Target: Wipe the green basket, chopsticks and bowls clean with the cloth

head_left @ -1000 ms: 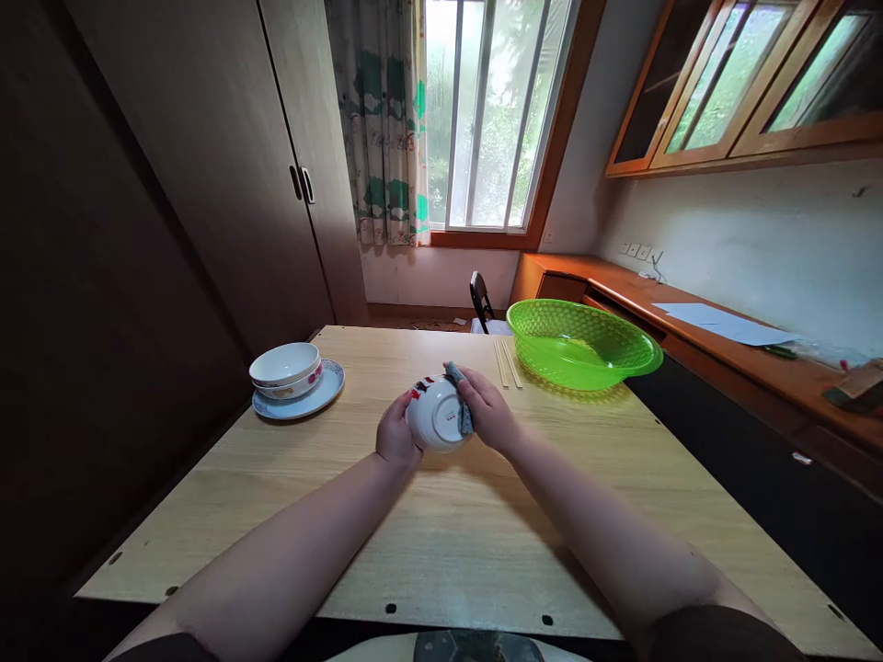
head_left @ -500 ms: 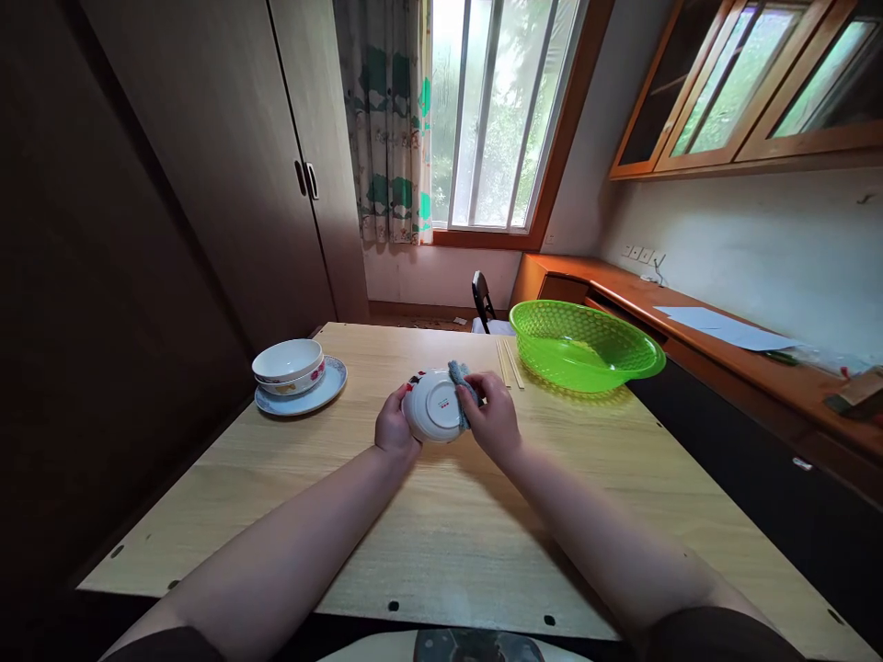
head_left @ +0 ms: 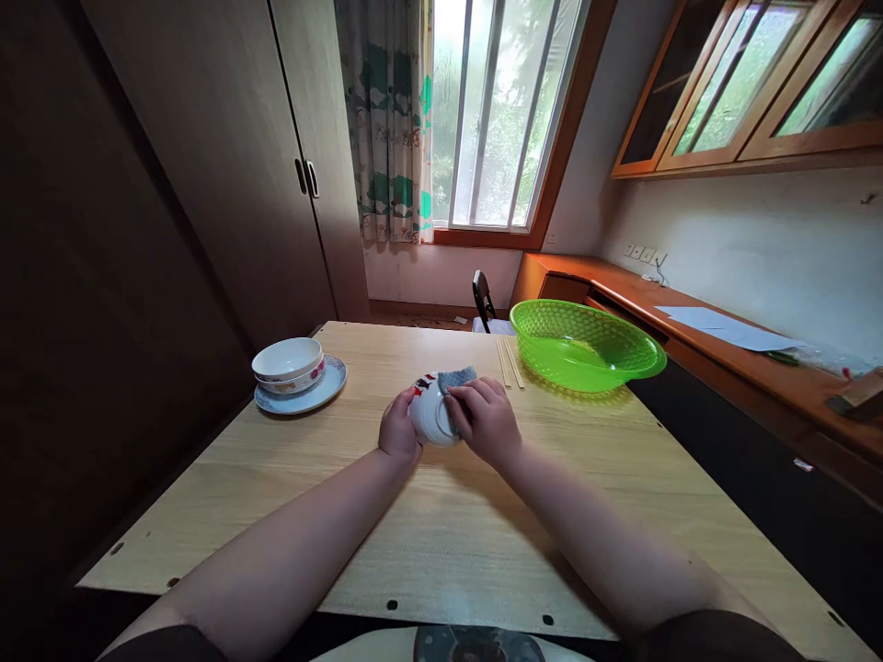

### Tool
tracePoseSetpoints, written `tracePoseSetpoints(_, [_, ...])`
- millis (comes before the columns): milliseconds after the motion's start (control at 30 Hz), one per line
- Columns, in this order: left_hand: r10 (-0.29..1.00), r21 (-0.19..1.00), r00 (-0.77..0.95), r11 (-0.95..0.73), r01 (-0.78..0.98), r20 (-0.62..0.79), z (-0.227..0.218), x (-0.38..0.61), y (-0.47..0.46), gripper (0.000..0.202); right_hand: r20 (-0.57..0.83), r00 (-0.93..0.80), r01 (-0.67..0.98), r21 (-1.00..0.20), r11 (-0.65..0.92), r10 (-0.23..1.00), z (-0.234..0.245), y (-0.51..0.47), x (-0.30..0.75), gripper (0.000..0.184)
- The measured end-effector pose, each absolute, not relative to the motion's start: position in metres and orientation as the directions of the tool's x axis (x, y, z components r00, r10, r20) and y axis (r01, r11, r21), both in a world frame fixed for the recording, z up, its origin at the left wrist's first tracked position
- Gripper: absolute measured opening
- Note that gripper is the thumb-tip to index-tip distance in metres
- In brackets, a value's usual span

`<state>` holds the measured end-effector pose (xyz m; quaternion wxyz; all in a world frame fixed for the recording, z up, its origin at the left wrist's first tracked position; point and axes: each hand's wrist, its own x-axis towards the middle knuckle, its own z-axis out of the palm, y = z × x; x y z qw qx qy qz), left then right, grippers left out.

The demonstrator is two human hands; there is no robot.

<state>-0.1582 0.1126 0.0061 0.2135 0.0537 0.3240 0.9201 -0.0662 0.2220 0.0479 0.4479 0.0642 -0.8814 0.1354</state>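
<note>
My left hand (head_left: 398,432) grips a small white bowl (head_left: 431,416) with red and black marks, tipped so that its underside faces me. My right hand (head_left: 487,419) presses a grey-blue cloth (head_left: 456,378) against the bowl's upper right side, fingers spread over the base. Both hands hover just above the middle of the wooden table (head_left: 441,533).
A white bowl (head_left: 288,361) sits on a blue-rimmed plate (head_left: 303,396) at the table's left. A green plastic basket (head_left: 583,343) stands at the far right, with a pair of chopsticks (head_left: 509,362) beside it. A chair (head_left: 481,298) and a side counter (head_left: 724,349) lie beyond.
My right hand has slid further over the bowl's base and the cloth has shifted up to the bowl's top edge. The bowl has turned slightly in my left hand.
</note>
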Motion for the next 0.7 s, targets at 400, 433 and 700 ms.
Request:
tracePoseSetpoints(400, [0.489, 0.495, -0.871, -0.748, -0.443, -0.042, 0.022, -0.16, 0.109, 0.019, 0.701, -0.668, -0.429, -0.088, 0.899, -0.251, 0.047, 0.214, -0.063, 0.015])
tracePoseSetpoints(433, [0.495, 0.484, -0.868, -0.751, -0.448, -0.035, 0.024, -0.16, 0.109, 0.019, 0.697, -0.68, -0.401, -0.095, 0.911, -0.227, 0.047, 0.216, -0.064, 0.015])
tracePoseSetpoints(700, [0.462, 0.547, -0.886, -0.733, -0.403, -0.033, 0.02, -0.158, 0.112, 0.022, 0.745, -0.666, -0.168, -0.186, 0.968, 0.028, 0.05, 0.223, -0.068, 0.017])
